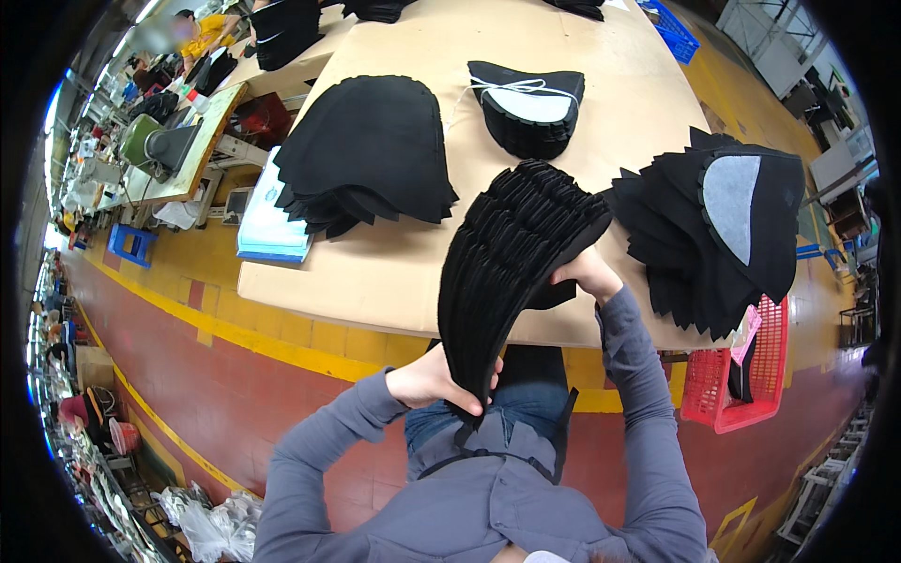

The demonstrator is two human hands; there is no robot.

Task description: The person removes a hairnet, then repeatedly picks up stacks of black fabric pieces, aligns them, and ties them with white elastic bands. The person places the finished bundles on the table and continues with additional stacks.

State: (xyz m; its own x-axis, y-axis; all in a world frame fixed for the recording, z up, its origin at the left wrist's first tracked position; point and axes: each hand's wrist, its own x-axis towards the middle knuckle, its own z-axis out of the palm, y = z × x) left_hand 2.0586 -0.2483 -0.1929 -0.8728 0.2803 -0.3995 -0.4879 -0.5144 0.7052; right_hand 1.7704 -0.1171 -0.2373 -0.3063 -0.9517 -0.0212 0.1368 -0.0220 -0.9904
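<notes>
Between my two hands a thick stack of black fabric pieces [511, 249] stands tilted over the table's near edge, its many layered edges fanned out. My left hand [439, 378] grips the narrow lower end, near my waist. Higher up, my right hand [589, 273] clasps the stack's right side, with some fingers hidden behind it. To the left lies a pile of black cut pieces [371, 145]. Beyond the held stack sits a smaller black bundle [530, 117], tied with white cord and topped by a pale patch. At the right, another black pile [709, 225] carries a light grey curved patch.
The table [375, 281] has a tan board top. Blue-edged papers [272, 225] stick out at its left edge. A red plastic basket [765, 375] stands below the right side. At the far left, a person in yellow [208, 36] works near a green machine [143, 141].
</notes>
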